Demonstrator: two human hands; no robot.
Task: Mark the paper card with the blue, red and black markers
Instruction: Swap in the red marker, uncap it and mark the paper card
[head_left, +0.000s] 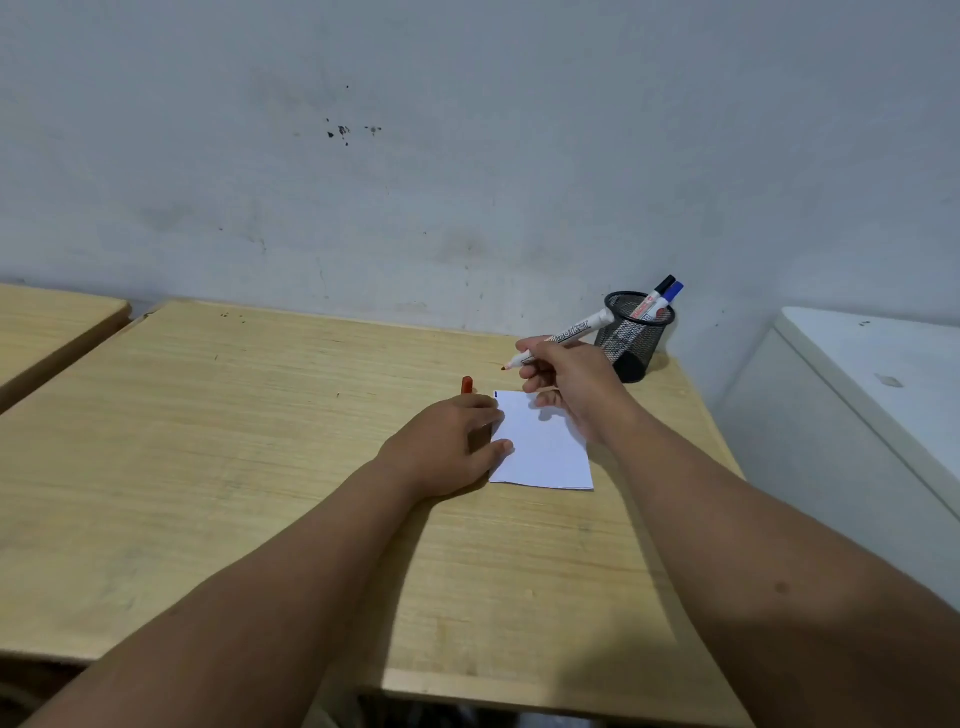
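The white paper card (545, 447) lies flat on the wooden tabletop (260, 467), with a small blue mark at its far left corner. The left hand (447, 447) presses on the card's left edge, its fingers closed around a red cap (467, 385). The right hand (571, 379) pinches the uncapped red marker (563, 338), tip above the tabletop beyond the card. The black marker (655, 299) and blue marker (670, 294) stand capped in a mesh cup (631, 343) near the wall.
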